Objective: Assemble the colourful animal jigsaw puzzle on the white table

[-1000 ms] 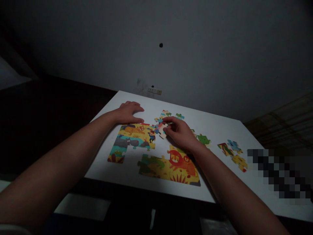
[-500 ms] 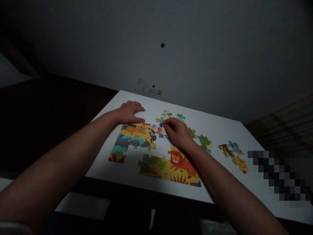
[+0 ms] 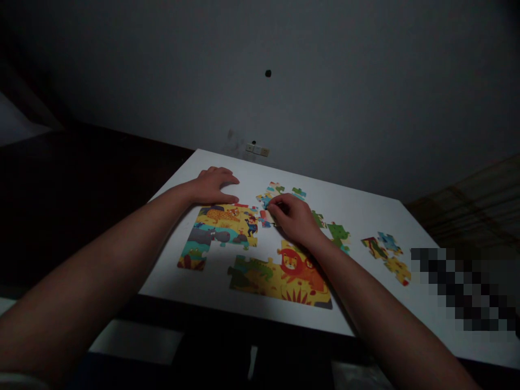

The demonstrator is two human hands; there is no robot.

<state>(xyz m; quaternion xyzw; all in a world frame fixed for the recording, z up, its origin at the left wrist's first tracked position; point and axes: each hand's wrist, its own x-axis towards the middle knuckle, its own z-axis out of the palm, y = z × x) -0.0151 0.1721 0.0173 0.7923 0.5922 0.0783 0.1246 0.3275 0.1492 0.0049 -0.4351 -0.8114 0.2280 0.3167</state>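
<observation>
A white counter (image 3: 365, 216) stands in a dim room, its far edge close to a grey wall (image 3: 325, 81). The wall carries a small dark hole (image 3: 268, 73) high up and a pale switch plate (image 3: 257, 149) just above the counter's far edge. Dark floor lies left of the counter.

On the counter lies an assembled puzzle section (image 3: 221, 230) showing a leopard and a hippo. Nearer the person than this section sits a second joined section (image 3: 284, 276) with a lion and a crocodile. Loose pieces (image 3: 385, 252) lie well to the right of the leopard section, a green piece (image 3: 338, 233) lies between them and it, and a few more pieces (image 3: 280, 189) lie just beyond its right corner.

The left hand (image 3: 213, 187) rests flat, fingers spread and open, on the counter at the far edge of the leopard section, its thumb touching that section's top border; it grips nothing.

The right hand (image 3: 294, 216) sits just right of the leopard section, fingers curled downward and pressed on a small piece (image 3: 266, 218) that lies at the section's right edge. The fingertips hide part of that piece; whether it is pinched or only pushed down cannot be told.
</observation>
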